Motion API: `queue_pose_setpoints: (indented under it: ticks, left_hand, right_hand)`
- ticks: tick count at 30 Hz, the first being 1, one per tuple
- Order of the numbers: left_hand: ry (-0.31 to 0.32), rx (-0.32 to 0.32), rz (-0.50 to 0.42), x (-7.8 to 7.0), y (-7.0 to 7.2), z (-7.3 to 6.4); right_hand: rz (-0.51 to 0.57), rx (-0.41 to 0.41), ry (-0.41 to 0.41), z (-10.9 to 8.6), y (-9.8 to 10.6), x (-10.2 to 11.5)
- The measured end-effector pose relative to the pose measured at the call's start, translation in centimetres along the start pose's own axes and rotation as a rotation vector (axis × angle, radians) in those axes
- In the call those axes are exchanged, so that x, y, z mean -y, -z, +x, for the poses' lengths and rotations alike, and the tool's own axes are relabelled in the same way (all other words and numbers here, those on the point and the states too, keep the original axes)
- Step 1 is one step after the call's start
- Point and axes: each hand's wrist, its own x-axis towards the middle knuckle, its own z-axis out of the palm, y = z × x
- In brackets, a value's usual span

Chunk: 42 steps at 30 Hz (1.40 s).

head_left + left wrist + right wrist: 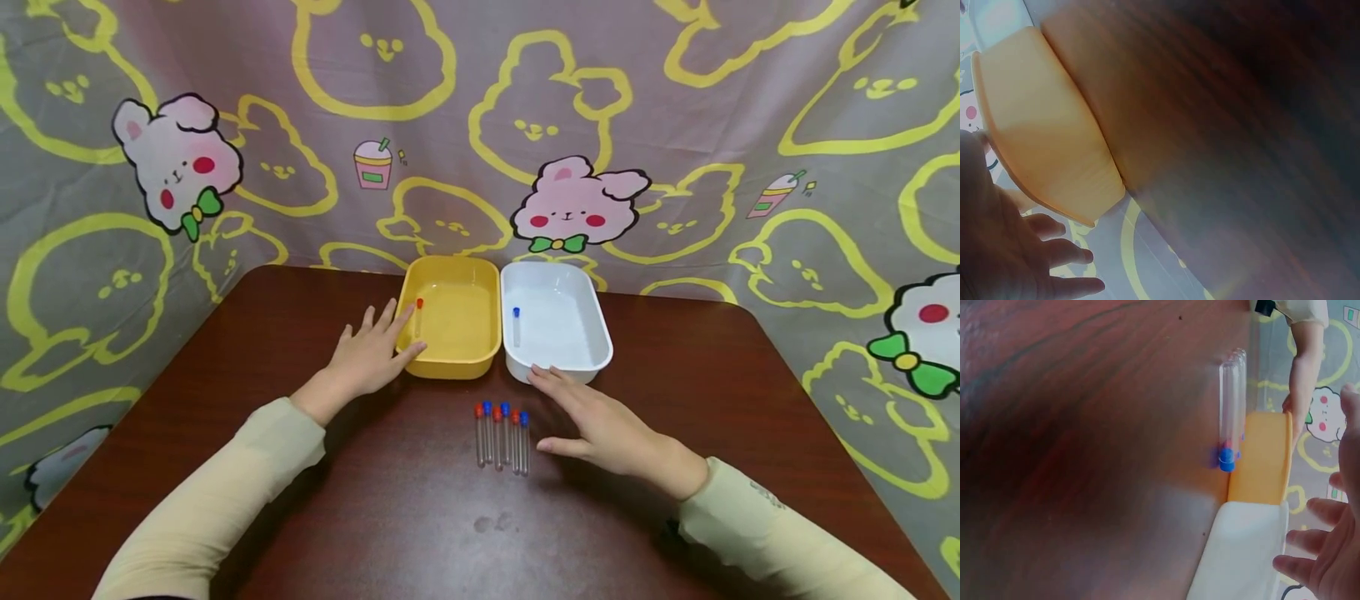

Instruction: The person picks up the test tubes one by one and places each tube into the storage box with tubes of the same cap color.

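My left hand [367, 357] lies with spread fingers at the left side of a yellow plastic basin [450, 369], thumb and fingertips at its rim. In that basin lies a test tube with a red cap [419, 305]. A white basin [557, 373] stands against its right side, holding a test tube with a blue cap [516, 312]. My right hand [611, 429] has its fingers extended, tips by the white basin's front rim, and holds nothing. Left of its thumb, several clear test tubes [498, 442] with red and blue caps lie in a row, caps toward the basins.
The brown table [420, 533] carries both basins near its far edge. Behind it hangs a patterned curtain [450, 125] with cartoon animals, which also runs along the left and right sides. The left wrist view shows the yellow basin's outer wall [1047, 119] close up.
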Motion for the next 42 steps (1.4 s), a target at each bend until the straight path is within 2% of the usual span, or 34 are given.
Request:
queue_pose_setpoints:
  ticks: [13, 24, 33, 42]
  left_hand:
    - [0.016, 0.012, 0.006, 0.2, -0.2, 0.1]
    - [0.021, 0.012, 0.001, 0.2, -0.3, 0.0]
    - [0.025, 0.021, 0.003, 0.1, -0.4, 0.2]
    - [0.04, 0.033, -0.001, 0.1, -0.5, 0.1]
  right_hand:
    - [-0.021, 0.035, -0.02, 0.3, -1.1, 0.3]
    - [-0.09, 0.114, -0.121, 0.5, -2.0, 0.0]
    - [-0.096, 0.148, -0.143, 0.7, -2.4, 0.3]
    - [-0.102, 0.177, -0.131, 0.8, -2.5, 0.4]
